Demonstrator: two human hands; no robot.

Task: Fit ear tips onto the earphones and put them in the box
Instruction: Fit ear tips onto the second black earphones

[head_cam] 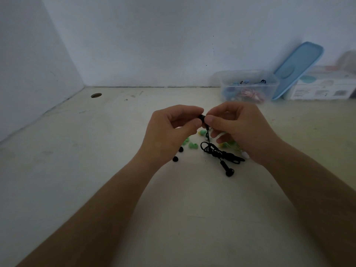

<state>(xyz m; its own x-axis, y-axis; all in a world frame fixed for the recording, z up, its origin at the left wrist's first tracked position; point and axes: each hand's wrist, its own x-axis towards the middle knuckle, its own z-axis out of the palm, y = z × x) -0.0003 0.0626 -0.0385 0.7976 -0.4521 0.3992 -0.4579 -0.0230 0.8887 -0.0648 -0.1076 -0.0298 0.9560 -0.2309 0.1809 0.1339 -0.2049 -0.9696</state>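
My left hand (169,132) and my right hand (242,130) meet above the table, both pinching one black earbud (202,118) between thumb and fingertips. Its black cable (215,150) hangs down and lies bundled on the table, ending in the second black earbud (229,172). Two loose black ear tips (175,158) lie under my left wrist. Green ear tips (192,145) are scattered beneath my hands, partly hidden. The clear plastic box (248,84) stands at the back right with coloured earphones inside.
A blue lid (297,69) leans against the clear box. A white carton (325,87) stands at the far right by the wall. Near the back left of the table is a round hole (96,95). Walls close the left and back.
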